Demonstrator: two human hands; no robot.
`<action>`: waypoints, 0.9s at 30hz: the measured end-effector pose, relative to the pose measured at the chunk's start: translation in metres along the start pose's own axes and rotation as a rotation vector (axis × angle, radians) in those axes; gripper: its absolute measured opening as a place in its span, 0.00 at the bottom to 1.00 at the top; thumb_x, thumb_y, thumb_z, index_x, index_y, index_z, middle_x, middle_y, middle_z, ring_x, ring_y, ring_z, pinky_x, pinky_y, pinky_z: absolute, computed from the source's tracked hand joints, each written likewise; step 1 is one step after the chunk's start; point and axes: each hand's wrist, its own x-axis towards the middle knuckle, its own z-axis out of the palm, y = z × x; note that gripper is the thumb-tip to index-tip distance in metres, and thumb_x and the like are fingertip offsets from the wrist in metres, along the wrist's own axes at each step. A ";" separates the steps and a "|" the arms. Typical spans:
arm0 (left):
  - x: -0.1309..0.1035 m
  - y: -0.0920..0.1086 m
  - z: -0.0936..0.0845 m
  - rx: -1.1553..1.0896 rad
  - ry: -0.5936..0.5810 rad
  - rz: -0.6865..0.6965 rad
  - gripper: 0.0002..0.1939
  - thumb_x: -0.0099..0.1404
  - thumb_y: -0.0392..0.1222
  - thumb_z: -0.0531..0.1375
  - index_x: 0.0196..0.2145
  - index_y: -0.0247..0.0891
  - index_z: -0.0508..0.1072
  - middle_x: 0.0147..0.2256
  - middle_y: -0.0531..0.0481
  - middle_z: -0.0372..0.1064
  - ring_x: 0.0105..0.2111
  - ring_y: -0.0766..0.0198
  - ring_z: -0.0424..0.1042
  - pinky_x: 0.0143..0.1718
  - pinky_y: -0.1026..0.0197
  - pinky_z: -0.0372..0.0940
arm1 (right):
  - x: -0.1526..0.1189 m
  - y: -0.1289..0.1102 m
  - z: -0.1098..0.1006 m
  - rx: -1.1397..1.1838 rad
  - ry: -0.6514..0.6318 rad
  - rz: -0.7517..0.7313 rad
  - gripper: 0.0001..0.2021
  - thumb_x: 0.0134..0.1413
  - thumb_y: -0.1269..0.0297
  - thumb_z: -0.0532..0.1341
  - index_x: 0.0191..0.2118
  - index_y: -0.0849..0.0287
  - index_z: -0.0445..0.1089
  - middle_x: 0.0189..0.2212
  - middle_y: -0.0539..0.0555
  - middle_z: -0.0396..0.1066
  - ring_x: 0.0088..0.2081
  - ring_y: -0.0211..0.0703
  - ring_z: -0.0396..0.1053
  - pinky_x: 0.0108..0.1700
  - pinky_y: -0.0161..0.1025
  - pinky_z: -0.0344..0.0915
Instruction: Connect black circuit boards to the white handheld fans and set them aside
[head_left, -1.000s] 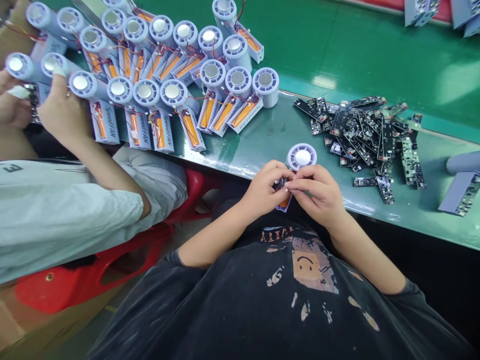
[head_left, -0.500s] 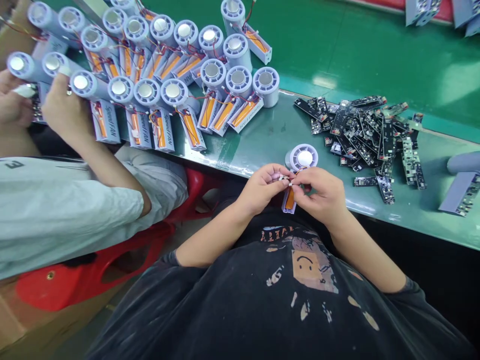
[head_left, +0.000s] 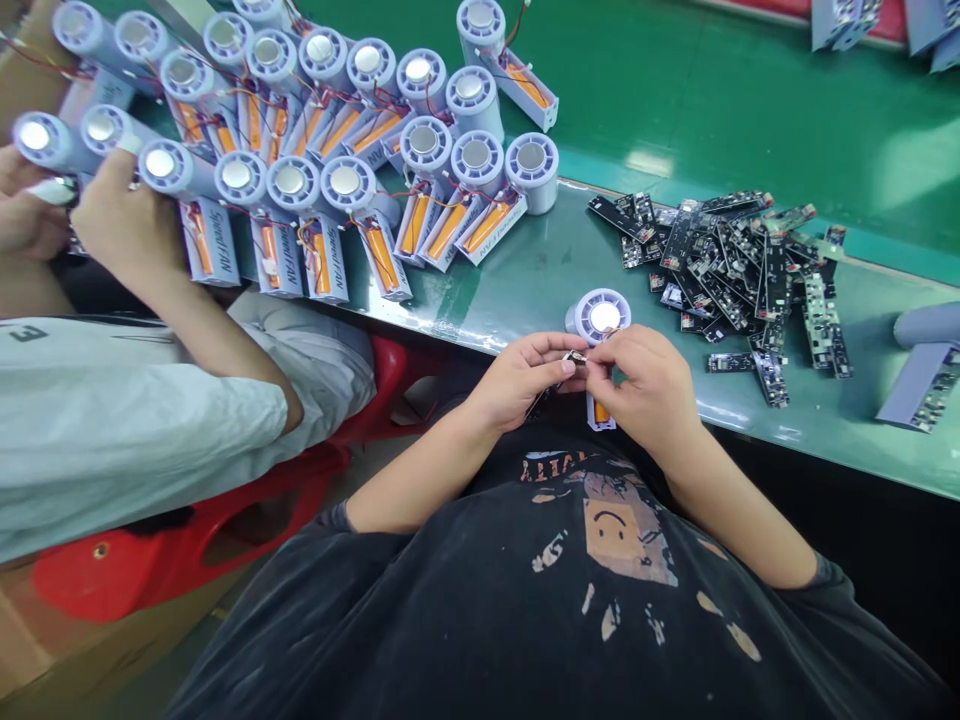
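A handheld fan body [head_left: 598, 312], pale lilac with a round silver disc on its end, stands at the table edge in front of me. Its handle, with an orange battery [head_left: 601, 412], points towards my body, partly behind my right hand. My left hand [head_left: 525, 378] is closed on a small dark circuit board [head_left: 576, 357], most of it hidden by the fingers. My right hand [head_left: 641, 380] meets it at the board's end, thumb and forefinger pinching what looks like the fan's wire connector; the fingers cover most of it.
A heap of black circuit boards [head_left: 731, 265] lies on the green table [head_left: 540, 270] to the right. Several fan bodies [head_left: 346, 185] with orange batteries stand at the left, where a co-worker's hands [head_left: 127, 215] are busy. Another fan body [head_left: 919, 375] sits at the right edge.
The fan's handle has swung slightly right. A dark board now shows in my left hand, where white connectors and wires showed before. The co-worker's hands have shifted a little left.
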 end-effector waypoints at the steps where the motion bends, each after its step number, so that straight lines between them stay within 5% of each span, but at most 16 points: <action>1: 0.000 0.000 0.001 0.001 0.000 0.004 0.17 0.51 0.39 0.73 0.39 0.36 0.77 0.34 0.52 0.78 0.33 0.67 0.77 0.41 0.60 0.75 | 0.000 0.000 0.000 -0.011 -0.005 0.007 0.08 0.54 0.74 0.57 0.27 0.56 0.68 0.25 0.51 0.70 0.30 0.42 0.67 0.34 0.41 0.64; 9: 0.000 0.001 0.003 0.052 -0.001 0.033 0.17 0.52 0.42 0.72 0.39 0.36 0.75 0.31 0.54 0.74 0.29 0.71 0.74 0.32 0.67 0.72 | 0.000 -0.001 -0.001 0.071 0.014 0.010 0.07 0.56 0.73 0.58 0.29 0.56 0.68 0.27 0.51 0.72 0.32 0.42 0.68 0.36 0.41 0.65; 15: 0.001 -0.001 0.003 0.298 -0.027 0.202 0.15 0.58 0.49 0.69 0.30 0.37 0.70 0.31 0.57 0.65 0.18 0.79 0.61 0.15 0.72 0.56 | -0.005 0.006 0.002 0.141 0.069 -0.056 0.05 0.60 0.71 0.60 0.33 0.54 0.69 0.29 0.49 0.74 0.34 0.42 0.70 0.38 0.42 0.66; 27: 0.003 0.003 0.000 0.534 0.067 0.360 0.08 0.59 0.43 0.66 0.29 0.38 0.73 0.37 0.51 0.64 0.29 0.71 0.62 0.25 0.67 0.59 | -0.005 0.008 0.003 0.183 0.031 0.019 0.05 0.59 0.67 0.62 0.37 0.53 0.76 0.31 0.50 0.74 0.35 0.42 0.71 0.38 0.42 0.67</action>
